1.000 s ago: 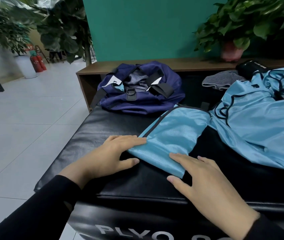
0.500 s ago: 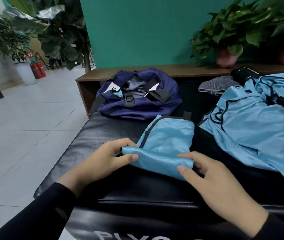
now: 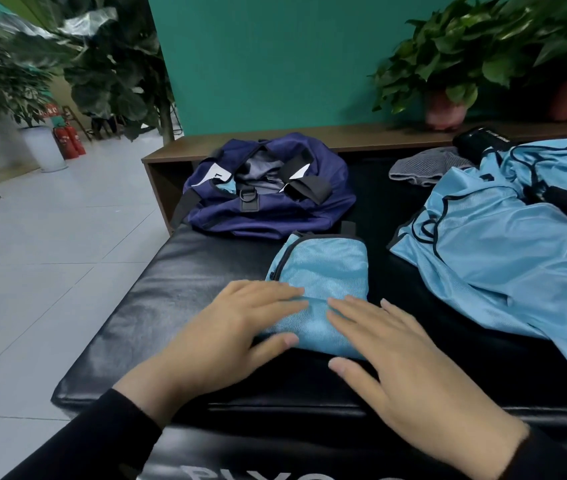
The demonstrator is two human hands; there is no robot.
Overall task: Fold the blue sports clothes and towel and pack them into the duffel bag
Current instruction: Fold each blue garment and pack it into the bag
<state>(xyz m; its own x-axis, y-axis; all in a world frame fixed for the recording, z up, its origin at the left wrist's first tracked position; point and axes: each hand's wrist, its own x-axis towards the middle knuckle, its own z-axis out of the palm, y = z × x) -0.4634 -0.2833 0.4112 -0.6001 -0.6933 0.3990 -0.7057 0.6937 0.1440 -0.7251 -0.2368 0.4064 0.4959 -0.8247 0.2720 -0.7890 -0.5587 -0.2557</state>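
Note:
A light blue sports garment (image 3: pixel 323 271), folded into a small rectangle, lies on the black padded box (image 3: pixel 178 299). My left hand (image 3: pixel 237 327) lies flat on its near left part, fingers straight. My right hand (image 3: pixel 396 362) presses flat on its near right edge. A navy duffel bag (image 3: pixel 268 188) sits unzipped behind it, some blue and grey fabric showing inside. A larger light blue jersey (image 3: pixel 503 258) lies crumpled to the right. A grey towel (image 3: pixel 427 168) rests at the back beside a black roll (image 3: pixel 479 140).
A wooden ledge (image 3: pixel 344 136) runs behind the box along the teal wall and carries potted plants (image 3: pixel 444 109). White tiled floor (image 3: pixel 50 244) drops off to the left of the box. Fire extinguishers (image 3: pixel 67 140) and larger plants stand far left.
Both hands gripped the near edge of the blue garment, folded it over away from me, and now lie flat on the folded piece. The garment has become a shorter rectangle.

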